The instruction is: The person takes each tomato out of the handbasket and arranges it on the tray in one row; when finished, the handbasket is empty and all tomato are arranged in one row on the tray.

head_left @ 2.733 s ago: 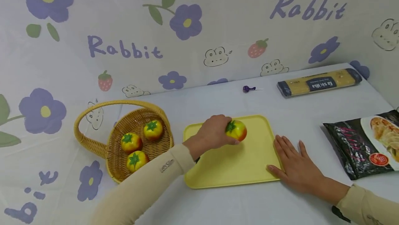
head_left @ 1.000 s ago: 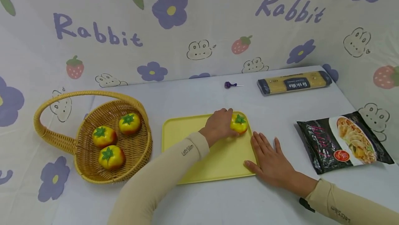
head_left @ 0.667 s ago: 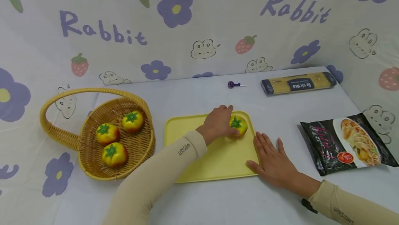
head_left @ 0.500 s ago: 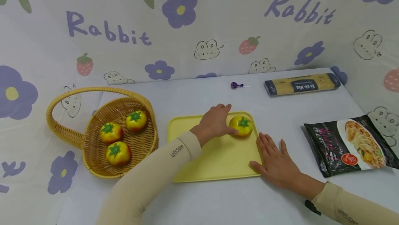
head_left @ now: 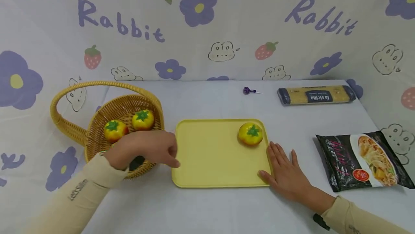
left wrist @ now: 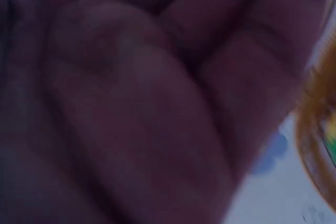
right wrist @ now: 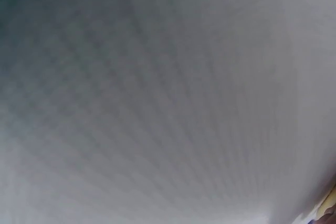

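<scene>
On the yellow tray (head_left: 214,158) one yellow-and-red tomato (head_left: 250,134) sits by itself near the far right corner. My left hand (head_left: 150,147) hovers over the near right part of a wicker basket (head_left: 97,144), fingers loosely bent and holding nothing. Two similar tomatoes show inside the basket, a nearer tomato (head_left: 115,131) and a farther tomato (head_left: 143,119); hand and wrist hide the spot below them. In the left wrist view the palm (left wrist: 136,93) fills most of the picture, blurred. My right hand (head_left: 288,172) rests flat, fingers straight, against the tray's right edge.
Behind the tray lies a purple-wrapped lollipop (head_left: 249,90). A pasta packet (head_left: 316,95) is at the back right, and a black food bag (head_left: 363,160) lies right of my right hand. The basket's tall handle (head_left: 107,84) arches over its left and back sides.
My left hand has let go of the tomato, which stays on the tray, and has moved left over the basket. The right hand keeps its place at the tray's edge. The head view has shifted.
</scene>
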Tool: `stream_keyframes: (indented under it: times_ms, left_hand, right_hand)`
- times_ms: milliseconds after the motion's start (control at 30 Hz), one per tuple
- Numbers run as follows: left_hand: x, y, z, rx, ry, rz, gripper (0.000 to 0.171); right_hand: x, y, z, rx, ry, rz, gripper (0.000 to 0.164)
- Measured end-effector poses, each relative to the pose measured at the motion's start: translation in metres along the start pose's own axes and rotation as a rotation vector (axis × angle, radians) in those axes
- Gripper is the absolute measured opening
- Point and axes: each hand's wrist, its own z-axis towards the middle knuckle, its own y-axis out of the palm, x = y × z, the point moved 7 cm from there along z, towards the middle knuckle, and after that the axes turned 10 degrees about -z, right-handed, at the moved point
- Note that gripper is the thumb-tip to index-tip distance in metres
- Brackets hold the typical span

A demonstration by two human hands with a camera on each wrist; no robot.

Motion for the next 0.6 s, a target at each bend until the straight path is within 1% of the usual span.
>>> stream_keyframes:
  times_ms: [33,100,167,233,267,300,333,433,533,600]
  left_hand:
    - [-0.015,-0.003,-0.009,0.013,-0.054,-0.009,0.035]
    - [-0.044,-0.011,-0.023,0.072,-0.127,-0.032,0.040]
    - [-0.072,-0.019,-0.029,0.141,-0.177,-0.046,0.039]
    - [-0.096,-0.024,-0.031,0.187,-0.225,-0.055,0.028]
    - [-0.107,-0.024,-0.031,0.197,-0.247,-0.059,0.021]
    - [-0.117,-0.023,-0.031,0.196,-0.274,-0.061,0.017]
    - [-0.125,-0.022,-0.030,0.189,-0.296,-0.055,0.022]
    - [-0.140,-0.014,-0.027,0.161,-0.353,-0.053,0.057]
    - [-0.147,-0.007,-0.024,0.159,-0.388,-0.055,0.072]
    - [-0.151,-0.001,-0.024,0.171,-0.396,-0.068,0.077]
  right_hand:
    - [0.000,0.000,0.000,-0.001,0.001,-0.005,0.091]
    - [-0.001,0.000,-0.001,-0.003,0.003,-0.012,0.091]
    - [0.000,-0.001,-0.002,-0.004,0.008,-0.014,0.091]
    - [0.001,-0.002,-0.002,-0.005,0.010,-0.011,0.092]
    - [0.001,-0.002,-0.002,-0.004,0.010,-0.008,0.092]
    - [0.001,-0.002,-0.002,-0.003,0.009,-0.006,0.092]
    - [0.000,-0.001,-0.002,-0.001,0.007,-0.004,0.092]
    - [-0.001,-0.001,-0.001,0.012,0.004,-0.009,0.091]
    - [-0.002,-0.001,0.000,0.020,0.002,-0.020,0.091]
    - [-0.002,0.000,0.000,0.019,-0.001,-0.023,0.091]
